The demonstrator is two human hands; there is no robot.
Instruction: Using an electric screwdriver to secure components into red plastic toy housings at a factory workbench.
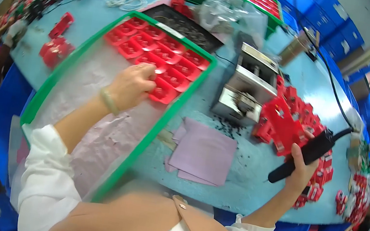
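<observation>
My left hand [133,86] is over the green-rimmed tray [171,117], its fingers curled together against the near edge of the rows of red plastic housings [167,54]. Whatever those fingers hold, if anything, is hidden. A black electric screwdriver [304,155] lies in my right hand [302,172], its thin bit pointing to the lower left and its cord running up to the right. Just beyond those fingers is a larger red plastic part [283,124]; I cannot tell whether they also grip it. Pale sheeting [111,145] lines the tray's near part.
A metal fixture [248,84] stands mid-table, with small black screws [228,128] scattered before it. Purple cloths [203,152] lie nearer. Red parts [322,172] are heaped at right. A black tray [184,27] and clear plastic bag [231,15] sit at the back.
</observation>
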